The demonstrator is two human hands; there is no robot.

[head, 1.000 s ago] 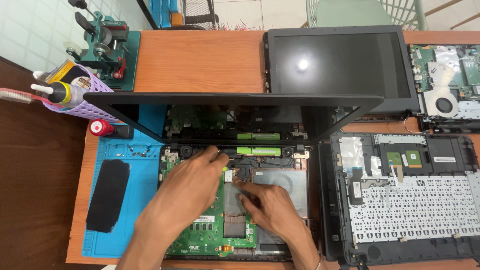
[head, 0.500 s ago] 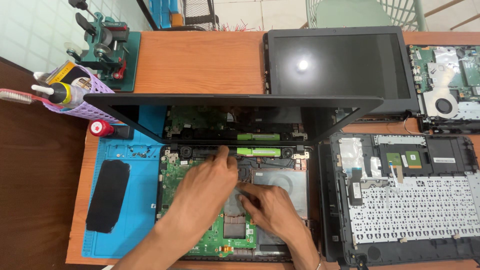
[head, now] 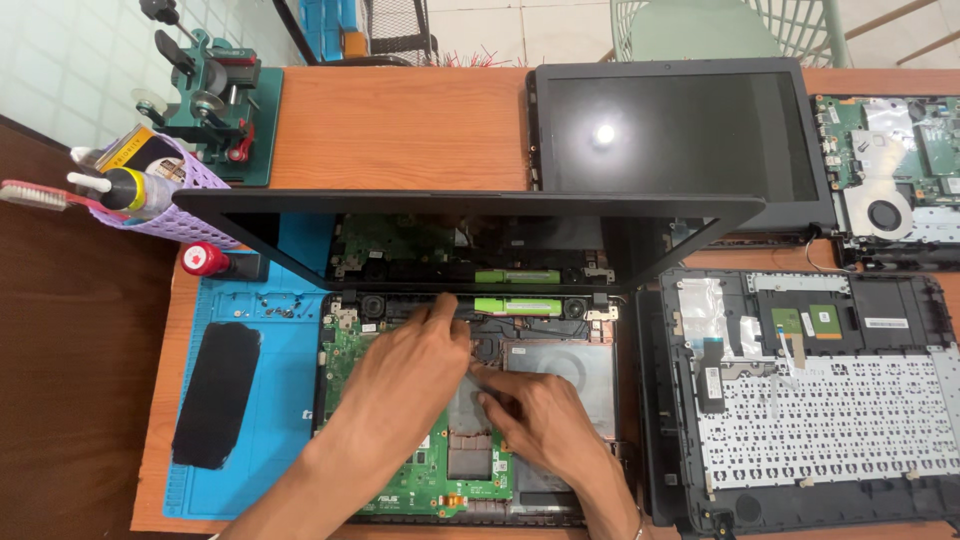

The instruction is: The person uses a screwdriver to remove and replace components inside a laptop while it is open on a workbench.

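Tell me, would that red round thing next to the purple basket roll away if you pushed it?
Probably a little. The red round thing looks like a cylinder lying on its side on the blue mat, so a nudge might roll it. A dark block sits right beside it and would likely stop it that way. It looks small, so probably light.

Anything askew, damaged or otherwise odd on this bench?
Nothing looks spilled or broken. The opened laptop lies with its green board exposed under the left hand and right hand. Its removed keyboard cover lies upside down alongside. A toothbrush sticks out sideways from the purple basket.
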